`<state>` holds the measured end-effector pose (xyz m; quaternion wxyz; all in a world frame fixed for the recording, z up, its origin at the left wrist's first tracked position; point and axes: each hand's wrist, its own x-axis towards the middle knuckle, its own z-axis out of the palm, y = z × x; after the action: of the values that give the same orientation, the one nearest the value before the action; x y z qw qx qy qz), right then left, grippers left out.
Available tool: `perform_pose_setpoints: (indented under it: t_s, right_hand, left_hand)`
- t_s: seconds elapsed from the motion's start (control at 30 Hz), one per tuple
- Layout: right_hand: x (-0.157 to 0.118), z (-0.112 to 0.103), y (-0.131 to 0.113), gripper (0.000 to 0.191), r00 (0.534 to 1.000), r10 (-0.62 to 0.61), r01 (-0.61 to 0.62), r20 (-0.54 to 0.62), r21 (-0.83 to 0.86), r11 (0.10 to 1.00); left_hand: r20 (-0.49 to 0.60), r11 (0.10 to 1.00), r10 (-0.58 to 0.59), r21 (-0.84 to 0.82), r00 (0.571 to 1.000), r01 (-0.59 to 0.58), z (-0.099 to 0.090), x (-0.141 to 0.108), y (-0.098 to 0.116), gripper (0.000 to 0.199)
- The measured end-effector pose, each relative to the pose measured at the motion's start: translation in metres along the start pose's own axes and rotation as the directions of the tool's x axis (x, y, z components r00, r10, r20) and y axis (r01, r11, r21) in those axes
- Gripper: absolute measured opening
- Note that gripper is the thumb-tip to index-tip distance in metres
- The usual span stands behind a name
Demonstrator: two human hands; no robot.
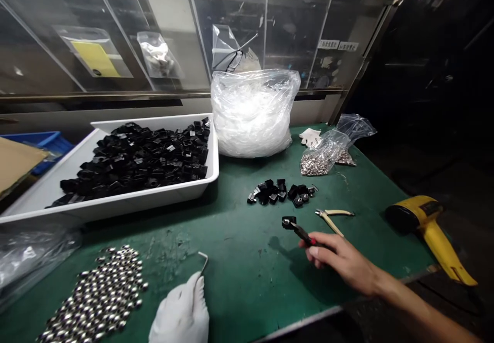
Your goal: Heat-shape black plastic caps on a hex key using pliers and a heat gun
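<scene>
My left hand [181, 312], in a white cotton glove, is at the bottom of the view and holds an L-shaped hex key [203, 263] pointing upward. My right hand [339, 263] is bare and grips small black-handled pliers [303, 234] with a red mark near the fingers. A small black plastic part [288, 222] sits at the tool's tip. Loose steel balls [96, 294] lie on the green mat [239, 281] left of my left hand. Several black parts [278, 193] form a small heap beyond my right hand, and yellow-handled side cutters [332, 218] lie close to it.
A white tray [116, 204] heaped with black parts stands at left, with a bulging plastic bag [252, 116] behind it. A bag of metal pieces [318, 157] and a white glove [310, 137] lie at the back. A yellow heat gun [428, 229] rests at the right edge.
</scene>
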<state>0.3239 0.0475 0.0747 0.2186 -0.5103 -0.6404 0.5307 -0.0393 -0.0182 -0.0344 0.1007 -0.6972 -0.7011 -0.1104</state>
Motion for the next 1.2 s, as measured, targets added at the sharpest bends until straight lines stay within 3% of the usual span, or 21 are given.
perform_pose_setpoints:
  t_s: [0.1,0.2,0.27,0.33,0.37,0.43,0.5,0.6,0.7,0.83,0.9,1.07,1.2]
  right_hand:
    - [-0.009,0.027,0.01,0.041,0.999,0.018,-0.031,0.038,0.346,0.938]
    - [-0.012,0.051,0.015,0.047,0.999,0.016,-0.035,0.038,0.575,0.817]
    - [-0.013,0.067,0.017,0.049,1.0,0.013,-0.02,0.015,0.672,0.74]
    - [-0.015,0.082,0.018,0.048,1.0,0.02,0.0,-0.018,0.733,0.681]
    - [-0.015,0.09,0.019,0.047,0.999,0.024,0.009,-0.033,0.752,0.66]
    - [-0.017,0.107,0.022,0.046,0.998,0.029,0.022,-0.052,0.777,0.63]
    - [-0.017,0.123,0.024,0.047,0.998,0.026,0.023,-0.049,0.796,0.605]
    - [-0.016,0.144,0.024,0.046,0.998,0.02,0.031,-0.053,0.805,0.593]
    - [-0.015,0.158,0.018,0.048,0.994,0.032,0.064,-0.108,0.775,0.629]
    - [-0.015,0.165,0.008,0.048,0.977,0.071,0.092,-0.202,0.693,0.715]
    - [-0.014,0.167,0.004,0.047,0.966,0.086,0.097,-0.245,0.649,0.755]
    - [-0.013,0.166,0.002,0.045,0.94,0.146,0.059,-0.308,0.57,0.82]
    - [-0.021,0.153,0.008,0.04,0.939,0.008,0.138,-0.345,0.395,0.908]
  left_hand:
    - [0.006,0.997,-0.066,-0.031,0.998,0.067,0.0,0.014,-0.003,0.036]
    - [0.012,0.997,-0.078,-0.027,0.997,0.078,-0.01,0.034,0.003,0.034]
    - [-0.042,0.989,-0.134,-0.061,0.99,0.131,-0.023,0.038,0.015,0.037]
    - [-0.079,0.954,-0.198,-0.246,0.977,0.173,-0.037,0.03,0.036,0.043]
    - [-0.043,0.901,-0.226,-0.389,0.973,0.192,-0.043,0.022,0.048,0.046]
    - [0.221,0.708,-0.235,-0.628,0.946,0.323,-0.05,0.0,0.076,0.051]
    - [0.446,0.462,-0.126,-0.764,0.886,0.45,-0.047,-0.02,0.101,0.066]
    - [0.624,0.156,-0.083,-0.762,0.777,0.629,-0.029,-0.03,0.124,0.053]
    - [0.731,0.005,-0.074,-0.68,0.679,0.733,-0.011,-0.022,0.132,0.043]
    - [0.772,-0.025,-0.093,-0.633,0.628,0.774,-0.006,-0.016,0.138,0.042]
    - [0.778,-0.015,-0.086,-0.626,0.623,0.78,-0.011,-0.016,0.138,0.047]
    - [0.704,0.051,-0.045,-0.707,0.709,0.705,-0.038,-0.012,0.127,0.053]
    - [0.704,0.09,-0.008,-0.707,0.71,0.702,-0.061,-0.007,0.12,0.057]
